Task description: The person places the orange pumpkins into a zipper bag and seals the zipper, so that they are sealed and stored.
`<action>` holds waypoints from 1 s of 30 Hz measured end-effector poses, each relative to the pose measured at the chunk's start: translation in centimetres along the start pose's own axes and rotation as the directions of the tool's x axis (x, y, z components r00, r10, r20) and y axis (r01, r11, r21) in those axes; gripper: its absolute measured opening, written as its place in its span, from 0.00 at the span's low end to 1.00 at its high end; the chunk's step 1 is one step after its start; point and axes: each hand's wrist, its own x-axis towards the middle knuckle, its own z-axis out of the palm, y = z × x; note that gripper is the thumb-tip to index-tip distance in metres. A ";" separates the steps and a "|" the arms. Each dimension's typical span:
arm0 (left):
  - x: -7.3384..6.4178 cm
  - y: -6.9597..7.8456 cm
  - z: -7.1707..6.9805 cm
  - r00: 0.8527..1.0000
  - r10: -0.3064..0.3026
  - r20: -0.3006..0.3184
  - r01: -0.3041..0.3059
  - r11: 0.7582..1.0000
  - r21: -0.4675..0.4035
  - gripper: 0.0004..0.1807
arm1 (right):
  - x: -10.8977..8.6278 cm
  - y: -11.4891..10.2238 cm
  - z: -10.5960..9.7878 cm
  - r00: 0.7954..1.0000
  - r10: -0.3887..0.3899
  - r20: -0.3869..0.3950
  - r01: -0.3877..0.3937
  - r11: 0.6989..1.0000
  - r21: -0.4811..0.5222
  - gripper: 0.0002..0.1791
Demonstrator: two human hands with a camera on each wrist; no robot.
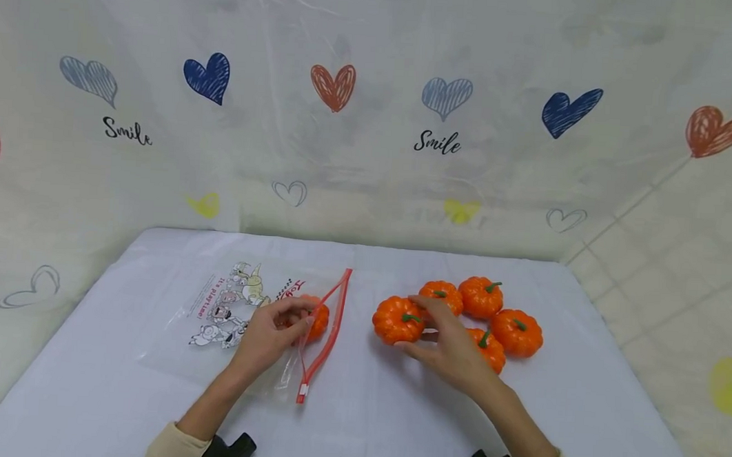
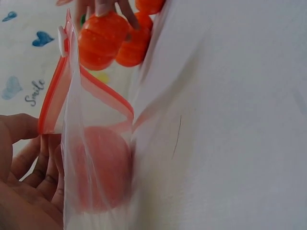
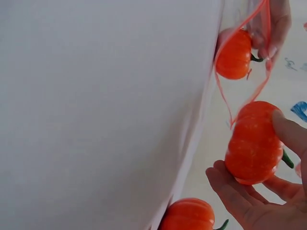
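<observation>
My left hand (image 1: 273, 335) pinches the upper edge of a clear zip bag (image 1: 174, 336) with a red zip strip (image 1: 334, 330), keeping its mouth apart. Inside the bag, near the opening, lies one small orange pumpkin (image 3: 233, 55), seen through the plastic in the left wrist view. Between thumb and fingers my right hand (image 1: 456, 347) grips a second orange pumpkin (image 1: 395, 321) with a green stem. This held pumpkin hangs above the table, a short way right of the bag's mouth. In the right wrist view the thumb is on one side of it and the fingers on the other.
Several more orange pumpkins (image 1: 518, 333) sit grouped right of and behind my right hand. A white cloth covers the table (image 1: 356, 421). Behind it hangs a pale backdrop (image 1: 370, 153) with printed hearts. Cartoon figures (image 1: 231, 311) are printed on the bag.
</observation>
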 end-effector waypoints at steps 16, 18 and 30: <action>0.2 0.1 0.1 1.000 -0.006 -0.004 0.006 1.000 0.002 0.13 | 1.0 -1.3 1.5 0.991 0.099 0.086 -0.104 0.993 0.062 0.41; 0.2 0.2 0.0 1.000 -0.009 -0.004 0.009 1.000 0.001 0.13 | 1.1 -1.4 1.7 0.990 0.112 0.082 -0.117 0.992 0.056 0.39; 0.2 0.1 0.0 1.000 -0.003 0.000 0.003 1.000 0.004 0.13 | 1.5 -2.0 2.9 0.988 0.132 0.074 -0.136 0.990 0.043 0.38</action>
